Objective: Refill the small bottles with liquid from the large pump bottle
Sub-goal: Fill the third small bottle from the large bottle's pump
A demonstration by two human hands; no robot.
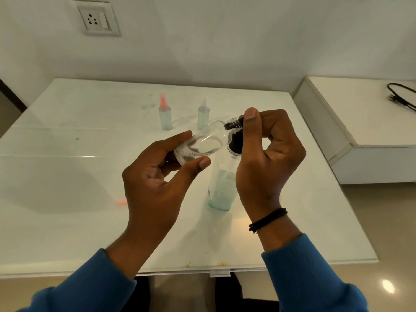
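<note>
A small clear bottle (203,143) is lying tilted above the table (67,176), its base gripped by the left hand (157,176); the right hand (265,149) is pinching its threaded neck, over the large bottle (221,190).

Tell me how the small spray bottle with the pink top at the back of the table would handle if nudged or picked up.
The pink-topped spray bottle stands tall and narrow on the glossy table, so a nudge near the top would likely tip it. It looks like thin clear plastic holding pale blue liquid, so probably light. Its round body would likely roll once down.
</note>
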